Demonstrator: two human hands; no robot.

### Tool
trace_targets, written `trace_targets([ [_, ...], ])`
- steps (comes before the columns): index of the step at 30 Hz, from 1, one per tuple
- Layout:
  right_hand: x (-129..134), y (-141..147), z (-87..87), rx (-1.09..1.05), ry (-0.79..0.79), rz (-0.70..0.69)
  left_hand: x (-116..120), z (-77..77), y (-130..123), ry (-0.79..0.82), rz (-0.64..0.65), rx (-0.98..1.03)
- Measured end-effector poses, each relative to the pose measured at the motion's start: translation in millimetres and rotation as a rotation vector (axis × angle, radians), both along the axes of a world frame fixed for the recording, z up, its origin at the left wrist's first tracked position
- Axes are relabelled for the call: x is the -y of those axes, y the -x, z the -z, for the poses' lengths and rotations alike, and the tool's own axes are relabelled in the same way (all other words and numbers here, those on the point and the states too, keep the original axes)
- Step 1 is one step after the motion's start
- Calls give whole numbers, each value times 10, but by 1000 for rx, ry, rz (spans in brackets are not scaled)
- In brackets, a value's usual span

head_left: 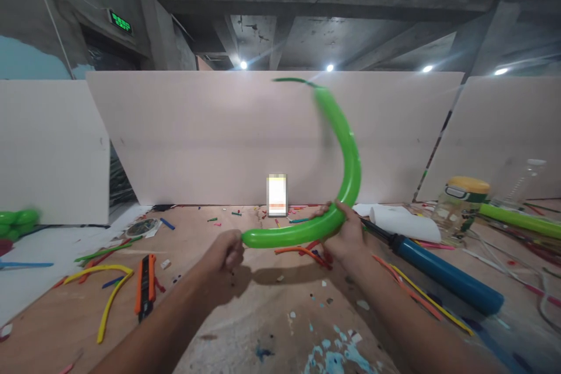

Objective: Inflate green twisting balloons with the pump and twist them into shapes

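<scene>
A long green modelling balloon (pixel 352 155) is inflated and curves upward in a hook. Its thin, uninflated tail points left at the top, in front of the pale board. My left hand (pixel 228 250) is closed in a pinch on the balloon's near left end. Further right, my right hand (pixel 346 234) wraps round the lower bend, with its fingers behind the balloon and the thumb in front. A blue balloon pump (pixel 447 272) lies on the table just right of my right forearm.
Uninflated balloons, such as a yellow one (pixel 105 304), litter the wooden table (pixel 197 327). An orange utility knife (pixel 145 286) lies left. A phone-like bright screen (pixel 277 194) stands against the board (pixel 219 140). A paper roll (pixel 405 223) and yellow-lidded jar (pixel 460 207) are at right.
</scene>
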State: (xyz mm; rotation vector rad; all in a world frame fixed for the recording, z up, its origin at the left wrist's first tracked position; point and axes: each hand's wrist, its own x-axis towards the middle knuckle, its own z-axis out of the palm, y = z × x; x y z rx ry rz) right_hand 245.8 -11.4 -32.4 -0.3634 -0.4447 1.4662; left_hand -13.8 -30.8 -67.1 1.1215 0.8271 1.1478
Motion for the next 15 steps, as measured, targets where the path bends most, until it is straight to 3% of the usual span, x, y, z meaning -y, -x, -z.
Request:
trace_targets([
  [4,-107,-311,-52,-77,38,63,-126,-146,381,53,-53,230],
  [10,-136,-197,43,-115,84,70,-141,-223,485,92,-81,469],
  [15,-169,-474,-66,-140,60,123,-191,-278,839,48,-191,636],
])
